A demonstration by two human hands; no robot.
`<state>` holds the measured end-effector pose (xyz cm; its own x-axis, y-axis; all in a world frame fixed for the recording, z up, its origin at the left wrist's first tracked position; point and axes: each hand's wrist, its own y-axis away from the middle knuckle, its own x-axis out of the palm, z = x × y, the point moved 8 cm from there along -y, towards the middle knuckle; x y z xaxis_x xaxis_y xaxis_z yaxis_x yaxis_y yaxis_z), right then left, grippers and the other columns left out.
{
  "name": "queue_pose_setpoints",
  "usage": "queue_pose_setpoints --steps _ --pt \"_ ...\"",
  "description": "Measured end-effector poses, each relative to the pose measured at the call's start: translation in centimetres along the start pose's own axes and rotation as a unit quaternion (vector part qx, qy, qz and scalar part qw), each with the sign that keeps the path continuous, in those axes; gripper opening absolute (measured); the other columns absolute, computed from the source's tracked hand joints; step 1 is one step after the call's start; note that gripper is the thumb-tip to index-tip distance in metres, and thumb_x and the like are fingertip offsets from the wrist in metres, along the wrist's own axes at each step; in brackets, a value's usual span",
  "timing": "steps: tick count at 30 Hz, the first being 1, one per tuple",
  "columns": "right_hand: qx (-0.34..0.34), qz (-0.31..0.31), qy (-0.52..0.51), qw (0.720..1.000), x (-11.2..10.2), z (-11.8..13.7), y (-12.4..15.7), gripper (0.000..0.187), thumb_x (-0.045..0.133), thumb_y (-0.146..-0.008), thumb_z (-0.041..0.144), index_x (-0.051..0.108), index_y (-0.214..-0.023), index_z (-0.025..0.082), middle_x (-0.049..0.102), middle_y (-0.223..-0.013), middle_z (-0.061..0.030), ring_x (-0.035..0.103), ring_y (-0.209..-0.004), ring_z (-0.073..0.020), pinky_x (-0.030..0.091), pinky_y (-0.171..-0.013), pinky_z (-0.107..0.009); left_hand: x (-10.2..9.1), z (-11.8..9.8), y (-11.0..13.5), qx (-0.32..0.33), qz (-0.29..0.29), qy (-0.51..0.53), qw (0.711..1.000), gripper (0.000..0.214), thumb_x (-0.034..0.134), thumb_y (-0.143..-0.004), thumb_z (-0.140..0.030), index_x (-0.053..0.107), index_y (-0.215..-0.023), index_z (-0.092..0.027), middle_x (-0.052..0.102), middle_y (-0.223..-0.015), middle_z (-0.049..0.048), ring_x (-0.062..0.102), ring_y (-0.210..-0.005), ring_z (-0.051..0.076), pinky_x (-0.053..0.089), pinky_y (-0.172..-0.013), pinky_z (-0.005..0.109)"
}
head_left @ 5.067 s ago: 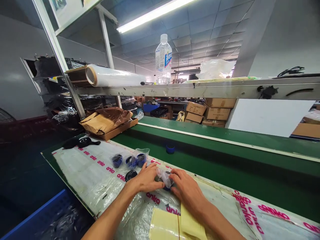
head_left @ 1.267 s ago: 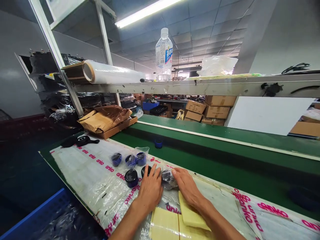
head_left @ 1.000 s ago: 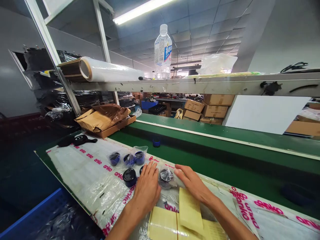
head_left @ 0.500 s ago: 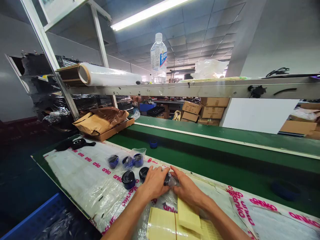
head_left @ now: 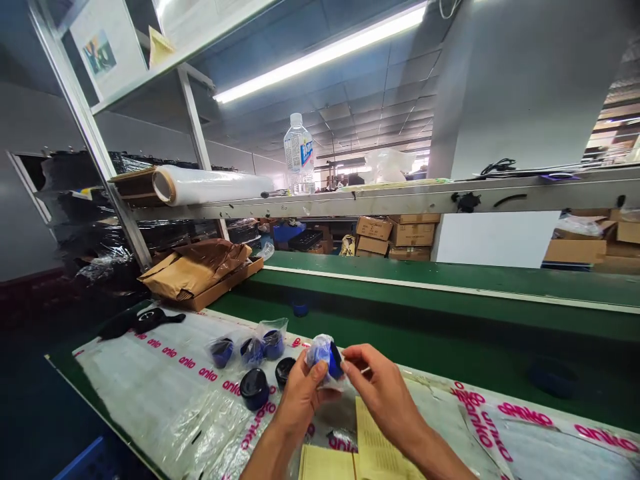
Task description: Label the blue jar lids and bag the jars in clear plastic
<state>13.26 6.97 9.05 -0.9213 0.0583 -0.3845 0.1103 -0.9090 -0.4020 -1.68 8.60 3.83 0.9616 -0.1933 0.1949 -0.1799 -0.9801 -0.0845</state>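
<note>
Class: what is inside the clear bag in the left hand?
Inside the bag is a round blue piece with a dark end. Its lower part is hidden by the left hand.

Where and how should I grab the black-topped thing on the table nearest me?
Probably by its round sides, coming from above and the left: the black-topped thing sits with its black top up, and another dark round piece stands close on its right.

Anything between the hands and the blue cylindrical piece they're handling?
Only the clear plastic bag around the blue cylindrical piece; the left hand appears to grip through it. Nothing else visible stands between the right hand and the piece.
</note>
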Motion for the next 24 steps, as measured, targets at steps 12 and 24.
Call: queue_pose_setpoints --steps 12,24 --pt "0.048 0.020 0.019 0.998 1.8 -1.0 1.3 0.027 0.058 -0.090 0.044 0.060 -0.109 0.025 0.068 -0.106 -0.0057 0.066 -0.082 -0.0226 0.051 -0.075 -0.036 0.9 1.9 1.2 -0.071 -0.071 0.376 0.921 0.029 0.077 -0.081 -0.044 0.074 -0.096 -0.019 0.078 -0.099 0.0047 0.072 -0.093 0.021 0.059 -0.090 0.037" --pt "0.192 0.105 -0.192 0.957 3.7 -3.9 0.7 0.031 0.061 -0.076 0.050 0.055 -0.079 0.021 0.059 -0.063 0.0020 0.055 -0.055 -0.0150 0.044 -0.054 -0.026 1.1 4.1 2.4 -0.102 -0.100 0.353 0.925 0.030 0.070 -0.086 -0.045 0.071 -0.096 -0.016 0.077 -0.099 0.0078 0.072 -0.090 0.020 0.058 -0.086 0.036"
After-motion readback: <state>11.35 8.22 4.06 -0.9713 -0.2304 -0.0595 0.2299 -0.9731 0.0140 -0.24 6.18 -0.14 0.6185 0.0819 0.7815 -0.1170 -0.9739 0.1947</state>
